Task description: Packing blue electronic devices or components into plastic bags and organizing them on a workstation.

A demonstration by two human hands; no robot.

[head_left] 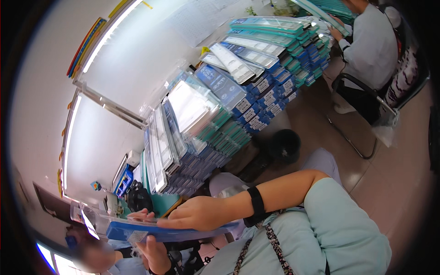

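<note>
A long, flat blue box (pixel 174 232) with a clear cover and a small white label on its side lies across the lower middle, close to my body. My left hand (pixel 155 253) grips its left end, thumb on the near side and fingertips showing past the far edge. Over the box's upper edge rests my right hand (pixel 197 214), index finger stretched along it and the other fingers curled. A black band circles my right wrist. My right palm's underside and whatever it covers are hidden.
Tall stacks of similar flat boxes (pixel 220 133) fill the table beyond my hands. At the upper right a seated person (pixel 371 46) handles a box; another person (pixel 94 254) is at the lower left. A dark bin (pixel 284 145) stands below the stacks, near a chair (pixel 362 85).
</note>
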